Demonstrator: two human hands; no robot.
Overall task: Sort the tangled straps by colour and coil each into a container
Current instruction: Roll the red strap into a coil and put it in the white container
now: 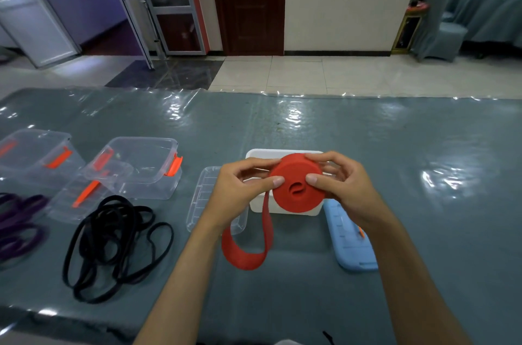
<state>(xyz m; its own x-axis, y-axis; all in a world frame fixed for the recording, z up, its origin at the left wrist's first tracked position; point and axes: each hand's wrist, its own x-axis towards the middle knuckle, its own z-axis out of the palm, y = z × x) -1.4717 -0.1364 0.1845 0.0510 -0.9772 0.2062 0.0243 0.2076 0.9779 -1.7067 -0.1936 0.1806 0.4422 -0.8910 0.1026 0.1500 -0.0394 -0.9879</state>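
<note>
A red strap (296, 189) is wound into a thick flat coil, held in the air over a white container (285, 210) at the table's middle. My left hand (240, 189) pinches the coil's left edge and my right hand (339, 183) grips its right side, thumb on its face. A loose red tail hangs from the coil and loops down onto the table. A black strap (113, 245) lies in a loose tangle at the left. A purple strap (19, 220) lies bunched at the far left edge.
Two clear containers with orange latches (147, 166) (36, 155) stand at the left, with a clear lid (73, 197) leaning between them. Another clear lid (200, 197) lies left of the white container, a light blue lid (350, 240) to its right. A plastic sheet covers the grey table (423, 175).
</note>
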